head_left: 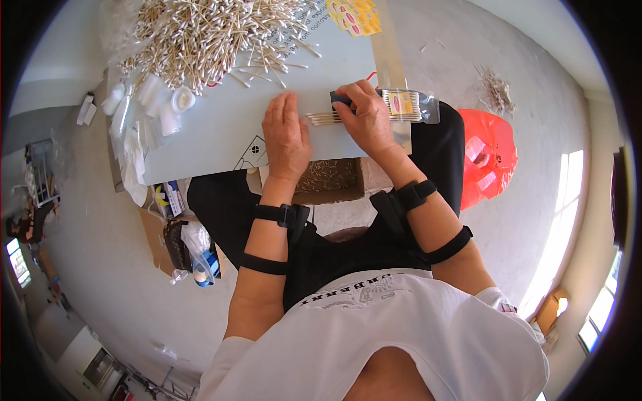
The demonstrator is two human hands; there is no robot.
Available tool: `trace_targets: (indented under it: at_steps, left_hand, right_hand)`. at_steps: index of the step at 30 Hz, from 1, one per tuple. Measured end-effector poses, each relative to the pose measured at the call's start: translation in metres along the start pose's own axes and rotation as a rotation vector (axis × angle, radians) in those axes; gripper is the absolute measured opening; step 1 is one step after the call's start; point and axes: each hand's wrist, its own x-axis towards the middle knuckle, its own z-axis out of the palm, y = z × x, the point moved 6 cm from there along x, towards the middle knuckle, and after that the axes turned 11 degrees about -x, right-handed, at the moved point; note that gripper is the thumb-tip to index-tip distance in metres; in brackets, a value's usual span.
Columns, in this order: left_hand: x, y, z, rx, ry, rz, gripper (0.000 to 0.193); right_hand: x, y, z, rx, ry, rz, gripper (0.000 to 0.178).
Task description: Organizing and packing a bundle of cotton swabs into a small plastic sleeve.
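Right hand [366,120] curled over a clear swab packet [404,105], left hand [286,134] laid flat beside it.
The bent right fingers hold the packet at the table's [221,130] right edge, apparently to steady it; its long axis runs left to right, swab tips [319,119] pointing toward the left hand, whose fingers lie straight and together, anything beneath hidden from me. Beyond, a loose swab heap [200,43] sits presumably for easy reach.
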Motion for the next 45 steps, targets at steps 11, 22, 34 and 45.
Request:
trace_targets:
  at_steps: [11,22,34,45]
  left_hand:
    - [0.05,-0.056,-0.024,0.124,0.174,-0.082,0.038]
    - [0.05,-0.059,-0.007,0.36,0.096,-0.139,0.057]
    - [0.05,-0.042,-0.015,0.179,0.132,0.022,0.051]
    - [0.068,-0.046,-0.017,0.228,0.134,0.081,0.024]
  right_hand:
    - [0.077,-0.048,0.051,-0.153,0.009,-0.026,0.028]
    - [0.106,-0.029,0.065,-0.256,-0.321,0.107,0.014]
    - [0.074,0.007,0.026,-0.211,-0.39,-0.115,0.007]
    - [0.06,0.01,0.011,-0.268,-0.413,-0.165,0.004]
